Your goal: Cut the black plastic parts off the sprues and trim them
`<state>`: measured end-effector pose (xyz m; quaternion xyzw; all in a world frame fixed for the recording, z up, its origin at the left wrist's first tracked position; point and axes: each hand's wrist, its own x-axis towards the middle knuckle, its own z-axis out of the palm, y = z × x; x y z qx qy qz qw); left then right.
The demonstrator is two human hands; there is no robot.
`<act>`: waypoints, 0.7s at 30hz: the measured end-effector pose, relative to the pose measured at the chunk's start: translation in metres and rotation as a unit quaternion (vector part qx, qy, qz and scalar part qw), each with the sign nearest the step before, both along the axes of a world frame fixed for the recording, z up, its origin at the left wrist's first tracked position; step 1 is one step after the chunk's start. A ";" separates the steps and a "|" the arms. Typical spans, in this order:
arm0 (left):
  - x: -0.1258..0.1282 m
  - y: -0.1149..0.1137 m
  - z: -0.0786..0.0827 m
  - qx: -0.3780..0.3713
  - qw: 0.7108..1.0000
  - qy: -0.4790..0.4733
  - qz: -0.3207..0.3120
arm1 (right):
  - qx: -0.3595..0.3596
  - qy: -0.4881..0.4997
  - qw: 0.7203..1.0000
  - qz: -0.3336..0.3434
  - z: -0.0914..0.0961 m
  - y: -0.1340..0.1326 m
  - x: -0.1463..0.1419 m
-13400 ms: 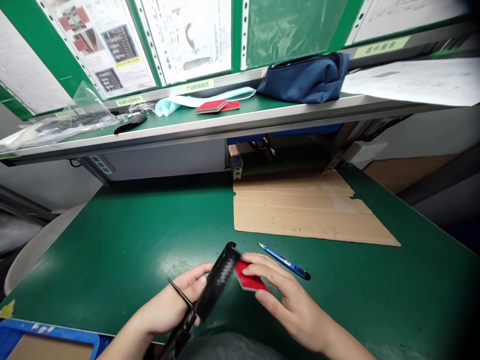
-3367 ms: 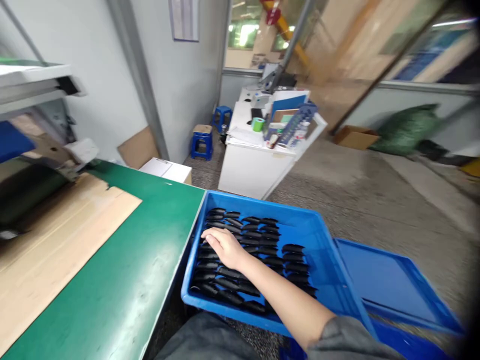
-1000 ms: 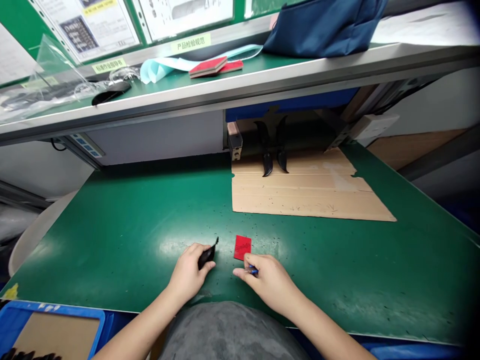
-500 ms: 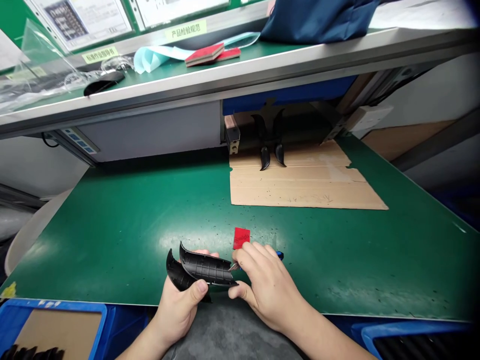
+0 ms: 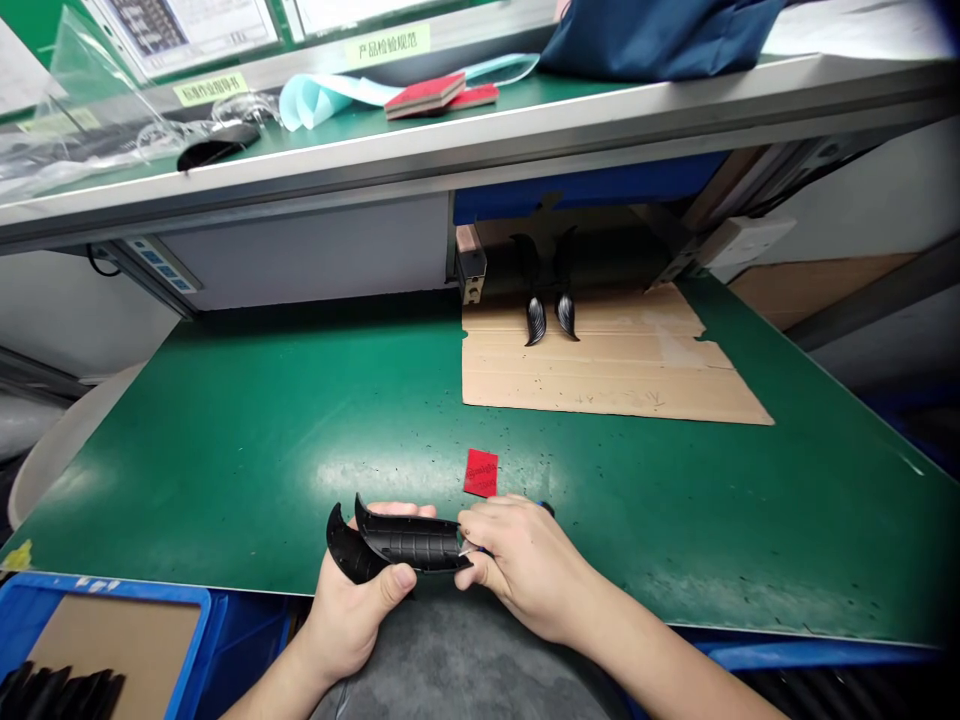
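Spreading across the head view is a green desk (image 5: 262,430) flecked with small dark shavings, with a flat cardboard sheet (image 5: 600,375) at its far side. Two dark curved pieces (image 5: 549,318) rest at the back of the cardboard, under a shelf (image 5: 450,150) that carries a navy pouch (image 5: 660,35) and red pads (image 5: 439,92). A small red square (image 5: 481,472) lies on the desk just beyond the hands.

At the near edge of the desk, the left hand (image 5: 352,610) holds two black curved shells (image 5: 405,542), one stacked behind the other. They are ribbed inside and pointed at their left tips, and the fingers are clamped on them with the thumb over the lower rim. The right hand (image 5: 525,565) is closed on a knife (image 5: 546,508), its blade at the front shell's right end.

Most of the knife is hidden in the fist. A blue bin (image 5: 112,590) at the lower left is cut off by the frame, and the sheets pinned above the shelf are too cropped to read.
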<state>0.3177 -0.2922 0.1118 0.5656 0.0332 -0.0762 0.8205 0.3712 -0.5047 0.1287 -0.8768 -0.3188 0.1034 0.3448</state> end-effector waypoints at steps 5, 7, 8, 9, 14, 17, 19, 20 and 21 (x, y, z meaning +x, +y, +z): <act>0.003 -0.011 0.011 -0.089 0.996 0.026 0.015 | 0.157 0.076 0.983 -0.063 -0.001 0.004 -0.003; 0.004 -0.016 0.016 -0.136 0.989 0.046 0.020 | 0.183 0.061 0.976 -0.098 0.001 0.009 -0.007; 0.004 -0.018 0.018 -0.154 0.987 0.053 0.018 | 0.185 0.052 0.976 -0.105 0.002 0.011 -0.008; 0.004 -0.020 0.020 -0.166 0.984 0.058 0.016 | 0.183 0.046 0.976 -0.109 0.002 0.013 -0.010; 0.006 -0.021 0.021 -0.178 0.981 0.074 0.018 | 0.169 0.037 0.977 -0.121 0.002 0.017 -0.013; 0.007 -0.020 0.018 -0.169 0.982 0.081 0.021 | 0.183 0.086 0.977 -0.072 0.004 0.014 -0.008; 0.007 -0.019 0.015 -0.168 0.982 0.082 0.021 | 0.212 0.174 0.962 0.011 0.006 0.010 -0.003; 0.008 -0.018 0.013 -0.170 0.982 0.082 0.022 | 0.231 0.221 0.946 0.048 0.006 0.008 0.000; 0.009 -0.017 0.012 -0.174 0.981 0.084 0.025 | 0.250 0.258 0.931 0.068 0.005 0.005 0.003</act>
